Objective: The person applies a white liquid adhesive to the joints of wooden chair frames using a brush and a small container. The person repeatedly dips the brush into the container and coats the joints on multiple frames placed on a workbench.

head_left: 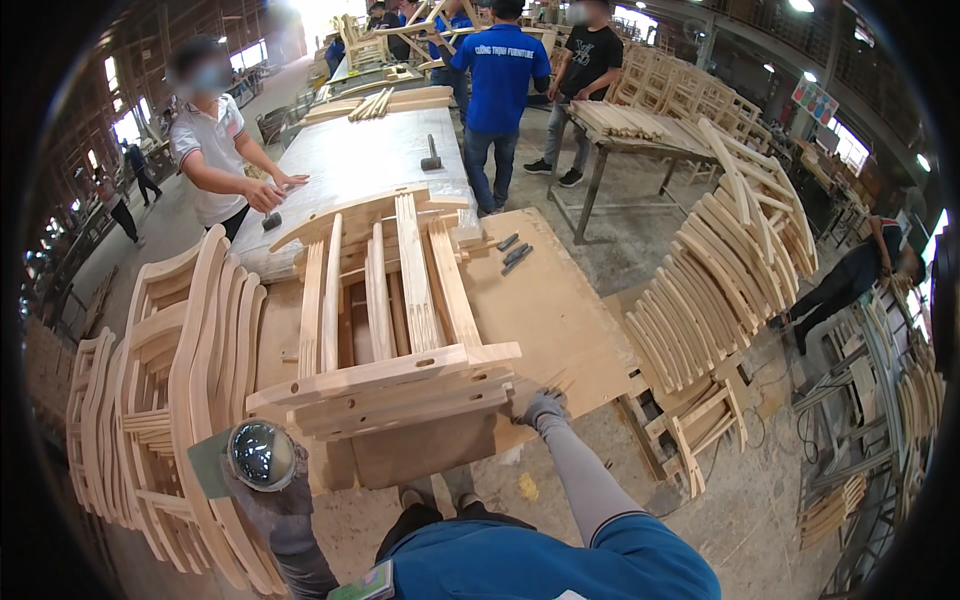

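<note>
The left hand, gloved in grey, holds up a shiny dome in front of the chair parts stacked at the left. The dome hides most of its fingers, so how far they are bent cannot be told. A flat green piece shows just beside the dome.

The right hand, also in a grey glove, is low over the near edge of the brown worktop, fingers partly curled, beside thin sticks; whether it grips any is unclear.

The frame lies on the worktop between the hands, its curved near rail just left of the right hand, its slats running away from the person. Dark tools lie to its right.

Beyond, a mallet stands on a white worktop, where a masked co-worker reaches in. Curved rails are stacked at the right.
</note>
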`<state>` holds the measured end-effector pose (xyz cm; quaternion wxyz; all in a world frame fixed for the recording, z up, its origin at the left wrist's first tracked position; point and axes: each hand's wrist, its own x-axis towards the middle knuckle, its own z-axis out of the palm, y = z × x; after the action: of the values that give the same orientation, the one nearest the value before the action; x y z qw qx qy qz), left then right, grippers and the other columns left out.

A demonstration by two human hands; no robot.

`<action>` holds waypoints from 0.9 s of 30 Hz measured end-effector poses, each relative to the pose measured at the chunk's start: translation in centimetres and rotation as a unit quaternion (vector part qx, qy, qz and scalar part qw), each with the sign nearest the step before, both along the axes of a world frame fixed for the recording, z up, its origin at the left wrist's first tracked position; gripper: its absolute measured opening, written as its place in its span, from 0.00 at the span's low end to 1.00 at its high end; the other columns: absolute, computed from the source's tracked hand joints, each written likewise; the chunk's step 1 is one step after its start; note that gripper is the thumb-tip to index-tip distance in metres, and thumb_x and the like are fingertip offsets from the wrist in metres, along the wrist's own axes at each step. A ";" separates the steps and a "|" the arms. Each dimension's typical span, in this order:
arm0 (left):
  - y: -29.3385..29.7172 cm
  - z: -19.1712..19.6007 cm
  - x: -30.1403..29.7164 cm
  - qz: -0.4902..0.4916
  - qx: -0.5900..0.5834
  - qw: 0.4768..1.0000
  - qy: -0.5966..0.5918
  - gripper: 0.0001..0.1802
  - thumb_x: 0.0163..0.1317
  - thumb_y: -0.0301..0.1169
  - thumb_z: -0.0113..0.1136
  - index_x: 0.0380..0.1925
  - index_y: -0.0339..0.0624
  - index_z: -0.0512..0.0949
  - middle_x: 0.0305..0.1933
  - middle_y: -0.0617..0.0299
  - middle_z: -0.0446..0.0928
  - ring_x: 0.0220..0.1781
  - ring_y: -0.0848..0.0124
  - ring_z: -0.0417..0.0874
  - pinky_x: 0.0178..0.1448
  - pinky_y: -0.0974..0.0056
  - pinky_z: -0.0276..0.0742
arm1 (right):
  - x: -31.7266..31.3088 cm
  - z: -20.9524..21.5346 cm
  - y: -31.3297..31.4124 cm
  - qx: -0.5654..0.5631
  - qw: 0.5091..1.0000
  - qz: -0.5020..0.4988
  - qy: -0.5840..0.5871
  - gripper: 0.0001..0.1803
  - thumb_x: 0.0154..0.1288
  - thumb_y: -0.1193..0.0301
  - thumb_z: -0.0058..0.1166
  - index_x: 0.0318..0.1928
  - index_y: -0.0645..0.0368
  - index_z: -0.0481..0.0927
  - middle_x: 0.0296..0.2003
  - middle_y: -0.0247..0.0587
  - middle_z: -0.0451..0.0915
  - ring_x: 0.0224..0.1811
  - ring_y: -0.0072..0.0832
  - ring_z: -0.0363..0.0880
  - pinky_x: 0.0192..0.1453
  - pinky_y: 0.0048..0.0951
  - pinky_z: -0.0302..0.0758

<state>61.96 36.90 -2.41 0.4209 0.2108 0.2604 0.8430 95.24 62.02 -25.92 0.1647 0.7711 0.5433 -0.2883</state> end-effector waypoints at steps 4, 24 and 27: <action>0.0 0.8 0.9 0.035 0.000 0.999 -0.002 0.26 0.66 0.50 0.45 0.56 0.45 0.69 0.55 0.54 0.73 0.54 0.59 0.75 0.56 0.52 0.75 | -0.6 -0.4 -0.2 -0.001 1.000 0.012 0.003 0.68 0.34 0.40 0.69 0.70 0.51 0.42 0.71 0.51 0.39 0.73 0.50 0.37 0.63 0.66 0.54; -0.1 2.3 1.7 0.069 -0.043 0.995 -0.055 0.25 0.66 0.51 0.45 0.55 0.47 0.70 0.53 0.52 0.73 0.52 0.60 0.76 0.57 0.54 0.74 | -0.3 -2.2 0.7 -0.007 0.999 0.037 -0.024 0.68 0.34 0.41 0.70 0.70 0.54 0.43 0.71 0.54 0.38 0.73 0.52 0.36 0.63 0.68 0.53; 0.1 2.6 1.8 0.061 -0.045 0.994 -0.074 0.25 0.66 0.50 0.45 0.54 0.47 0.70 0.53 0.53 0.74 0.52 0.60 0.76 0.56 0.55 0.74 | 0.3 -2.3 0.9 0.002 0.998 0.040 -0.042 0.68 0.35 0.40 0.68 0.70 0.55 0.43 0.70 0.57 0.38 0.72 0.55 0.36 0.62 0.68 0.54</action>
<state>63.74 36.99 0.18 0.3955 0.1127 0.2790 0.8678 95.52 62.94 -28.22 0.1970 0.7607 0.5668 -0.2475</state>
